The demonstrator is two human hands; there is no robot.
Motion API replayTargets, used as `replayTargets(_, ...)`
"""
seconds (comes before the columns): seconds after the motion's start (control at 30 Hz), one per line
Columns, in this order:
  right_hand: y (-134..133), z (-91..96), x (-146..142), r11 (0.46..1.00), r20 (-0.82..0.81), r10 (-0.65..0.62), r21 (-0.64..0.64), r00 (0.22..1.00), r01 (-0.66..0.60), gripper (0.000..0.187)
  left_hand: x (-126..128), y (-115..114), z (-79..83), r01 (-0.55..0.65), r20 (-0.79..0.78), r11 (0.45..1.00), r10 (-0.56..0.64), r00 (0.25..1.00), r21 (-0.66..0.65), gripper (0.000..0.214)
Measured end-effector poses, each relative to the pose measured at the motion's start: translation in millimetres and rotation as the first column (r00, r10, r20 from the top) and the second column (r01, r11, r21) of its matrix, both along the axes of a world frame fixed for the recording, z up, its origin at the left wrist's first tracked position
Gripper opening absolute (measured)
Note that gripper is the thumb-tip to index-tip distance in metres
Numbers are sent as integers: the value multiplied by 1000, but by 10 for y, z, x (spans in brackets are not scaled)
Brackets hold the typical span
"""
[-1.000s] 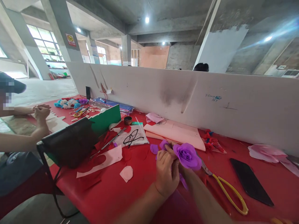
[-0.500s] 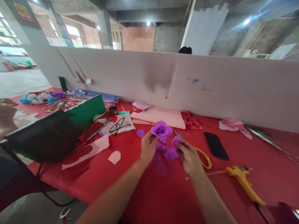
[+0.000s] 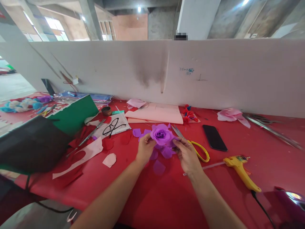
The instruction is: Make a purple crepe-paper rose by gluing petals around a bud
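Observation:
A purple paper flower [image 3: 161, 135] with layered petals is held up above the red table. My left hand [image 3: 145, 148] is closed on its left side and underside. At its right edge my right hand [image 3: 188, 153] pinches a purple petal [image 3: 175, 140], which meets the flower; whether it is attached I cannot tell. Loose purple petals [image 3: 159, 167] lie under and behind the flower, and another petal [image 3: 136, 132] rests left of it. Scissors with yellow handles [image 3: 202, 152] lie just beyond my right hand, their blades partly hidden.
A yellow glue gun [image 3: 243, 173] with its cord lies at right, near a black phone [image 3: 214, 137]. Pink sheets [image 3: 154, 113] sit at the back before a white partition [image 3: 107, 70]. Left are eyeglasses [image 3: 113, 127], pink scraps [image 3: 88, 152] and a green-black board [image 3: 81, 111].
My right hand has brought the petal leftward against the flower's right edge. The flower stays in my left hand. The camera view has shifted slightly.

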State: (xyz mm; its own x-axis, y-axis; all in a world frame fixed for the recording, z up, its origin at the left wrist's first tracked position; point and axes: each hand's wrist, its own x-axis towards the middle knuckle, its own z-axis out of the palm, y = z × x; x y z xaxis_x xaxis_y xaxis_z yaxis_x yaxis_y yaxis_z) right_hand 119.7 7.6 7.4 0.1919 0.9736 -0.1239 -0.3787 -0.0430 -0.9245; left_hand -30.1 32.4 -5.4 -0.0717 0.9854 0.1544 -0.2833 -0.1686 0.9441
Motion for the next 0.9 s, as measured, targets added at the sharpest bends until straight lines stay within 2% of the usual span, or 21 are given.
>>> replayTargets(0.1,-1,-22,3,1000,47,7,-1,999,-7,25,10,0,6,-9,16,1000,9,1000,0,17)
replayTargets(0.17,1,-45,8,1000,99,0,4,995,-1,26,-14,24,31,-55,41,998,54,998,24,18)
replayTargets(0.23,8,-66,15,1000,161,-24,20,987,21,28,-100,86,78,-164,83,984,159,984,66,18)
replayTargets(0.33,42,-73,-2,998,259,-53,56,964,40,27,-392,236,175,-389,178,914,366,913,116,14)
replayTargets(0.37,65,-66,-27,997,294,-43,67,955,24,27,-526,289,209,-476,222,870,443,869,130,14)
replayTargets(0.4,97,-55,-69,997,332,-20,76,943,-6,25,-669,337,243,-579,274,804,531,802,138,15)
replayTargets(0.47,187,-27,-215,992,409,55,85,911,-98,22,-945,401,307,-744,362,653,665,653,141,20)
replayTargets(0.5,245,-13,-323,985,446,97,86,890,-151,20,-1064,414,336,-825,411,545,724,554,150,23)
replayTargets(0.53,310,-2,-453,975,480,139,86,866,-204,17,-1161,414,362,-874,449,461,755,478,155,25)
replayTargets(0.57,379,4,-601,963,511,177,85,841,-254,14,-1234,403,386,-901,476,402,767,430,165,25)
replayTargets(0.63,520,2,-920,932,567,252,74,784,-354,9,-1313,364,420,-926,485,322,789,377,196,21)
replayTargets(0.7,652,-20,-1205,903,621,306,50,721,-427,10,-1324,326,434,-929,443,291,819,365,228,16)
replayTargets(0.73,712,-35,-1313,895,651,316,38,690,-445,12,-1315,314,434,-927,413,294,833,369,235,14)
replayTargets(0.8,817,-62,-1436,895,717,291,31,633,-446,15,-1274,304,422,-911,356,344,842,406,227,12)
replayTargets(0.9,929,-73,-1409,912,803,191,67,564,-404,23,-1135,295,391,-863,297,460,811,504,208,9)
